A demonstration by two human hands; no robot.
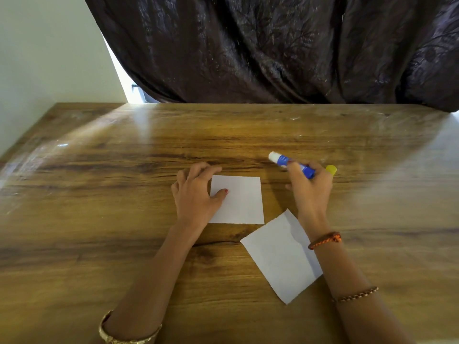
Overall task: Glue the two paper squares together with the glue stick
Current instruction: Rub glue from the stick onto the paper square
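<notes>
Tilted paper square (280, 256) lies nearest, under R forearm.
L hand (196, 192): fingers spread, thumb pressing other paper square (239, 201). R hand (310, 187) grips uncapped glue stick (290, 163) w/ curled fingers.

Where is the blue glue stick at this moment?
In the head view, the blue glue stick is held in the right hand, above the wooden table, just right of the far white paper square.
</notes>
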